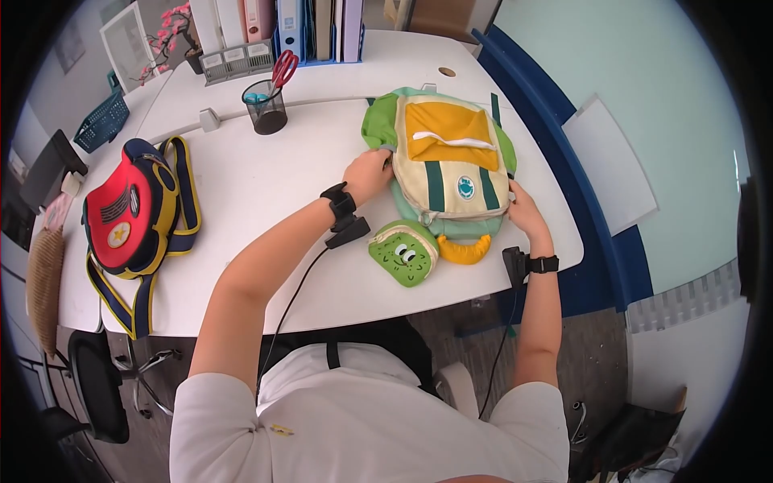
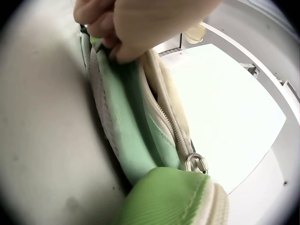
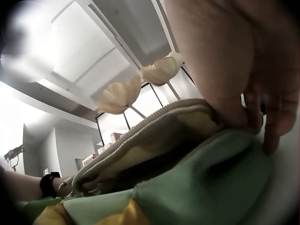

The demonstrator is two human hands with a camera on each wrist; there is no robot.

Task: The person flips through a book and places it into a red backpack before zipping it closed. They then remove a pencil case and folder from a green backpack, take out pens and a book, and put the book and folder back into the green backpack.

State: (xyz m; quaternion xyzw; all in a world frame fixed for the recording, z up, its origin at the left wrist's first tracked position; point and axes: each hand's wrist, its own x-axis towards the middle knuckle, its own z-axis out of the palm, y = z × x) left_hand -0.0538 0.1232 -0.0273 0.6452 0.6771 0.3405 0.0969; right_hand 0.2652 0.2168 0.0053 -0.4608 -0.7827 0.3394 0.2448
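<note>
A cream, mint and yellow backpack [image 1: 453, 157] lies on the white table, its yellow handle toward the person. At its left side, the left hand [image 1: 370, 175] grips the edge with curled fingers; the left wrist view shows this hand [image 2: 136, 28] above a partly parted zipper [image 2: 164, 115]. The right hand [image 1: 527, 211] holds the opposite side. In the right wrist view the bag's zipped mouth [image 3: 150, 145] gapes, with the right hand [image 3: 234, 61] at its edge, fingertips partly hidden. A green pouch with a smiling face [image 1: 403, 254] sits beside the handle.
A red and navy backpack [image 1: 133, 213] lies at the table's left. Toward the back stand a mesh pen cup [image 1: 266, 113] with red scissors [image 1: 284, 69], and a row of binders [image 1: 291, 32]. A blue basket [image 1: 102, 121] is at the far left.
</note>
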